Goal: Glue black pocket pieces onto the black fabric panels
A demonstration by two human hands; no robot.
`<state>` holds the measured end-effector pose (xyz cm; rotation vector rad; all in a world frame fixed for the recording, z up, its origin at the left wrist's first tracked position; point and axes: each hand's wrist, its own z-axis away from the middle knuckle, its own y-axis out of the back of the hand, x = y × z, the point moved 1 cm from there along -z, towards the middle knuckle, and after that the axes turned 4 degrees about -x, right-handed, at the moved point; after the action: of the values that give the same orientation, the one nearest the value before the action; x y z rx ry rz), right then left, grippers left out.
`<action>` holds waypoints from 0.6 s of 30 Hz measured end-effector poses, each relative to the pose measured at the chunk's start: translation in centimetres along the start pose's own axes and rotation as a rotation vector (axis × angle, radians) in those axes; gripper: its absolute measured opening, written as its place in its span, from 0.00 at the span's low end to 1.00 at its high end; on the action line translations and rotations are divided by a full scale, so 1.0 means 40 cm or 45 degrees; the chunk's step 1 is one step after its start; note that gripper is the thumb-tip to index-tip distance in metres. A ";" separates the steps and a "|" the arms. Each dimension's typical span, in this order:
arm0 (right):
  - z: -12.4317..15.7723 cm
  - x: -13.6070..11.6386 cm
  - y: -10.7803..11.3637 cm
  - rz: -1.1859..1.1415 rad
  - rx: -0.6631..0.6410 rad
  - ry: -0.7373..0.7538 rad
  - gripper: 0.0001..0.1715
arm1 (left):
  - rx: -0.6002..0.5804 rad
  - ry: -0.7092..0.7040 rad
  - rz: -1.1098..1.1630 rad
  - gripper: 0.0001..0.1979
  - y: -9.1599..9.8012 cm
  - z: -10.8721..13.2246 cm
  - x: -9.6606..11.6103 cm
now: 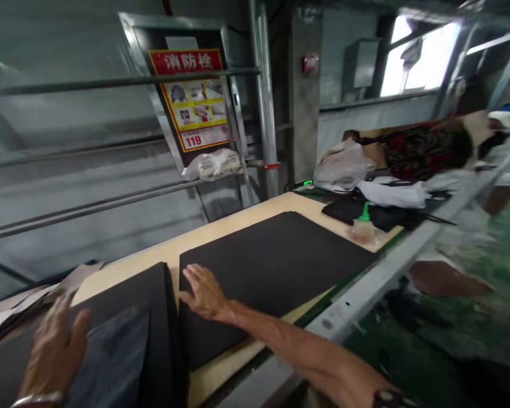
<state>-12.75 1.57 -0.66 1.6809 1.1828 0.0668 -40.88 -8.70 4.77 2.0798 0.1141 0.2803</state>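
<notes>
My right hand (206, 294) lies with fingers stretched out on the left end of a large black sheet (276, 255), which rests on the pale wooden board. At the lower left, my left hand (57, 348) is over a stack of black sheets (127, 289), fingers extended and somewhat blurred. Beside that hand a dark blue-grey piece of material (113, 360) lies on top of the stack. A narrow gap separates the stack from the large sheet. Neither hand grips anything.
The pale board (233, 218) runs along a metal rail (344, 306). A bottle with a green nozzle (364, 224) stands at its right end, near plastic bags (344, 164) and piled cloth (429, 147). Metal bars and a red-and-yellow sign (191, 99) are behind.
</notes>
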 end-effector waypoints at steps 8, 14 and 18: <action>0.437 0.419 0.410 0.552 -0.093 -0.655 0.40 | -0.436 -0.363 0.357 0.37 -0.275 0.125 0.609; 0.515 0.494 0.483 0.323 0.088 -0.617 0.34 | -0.556 -0.549 -0.044 0.30 -0.367 0.253 0.736; 0.585 0.579 0.592 0.371 0.746 -0.782 0.31 | -0.556 -0.673 -0.138 0.26 -0.344 0.264 0.725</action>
<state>27.60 2.38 -4.67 2.1528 0.5031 -0.6287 -9.70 -5.01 -7.78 1.6427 -0.1437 -0.2929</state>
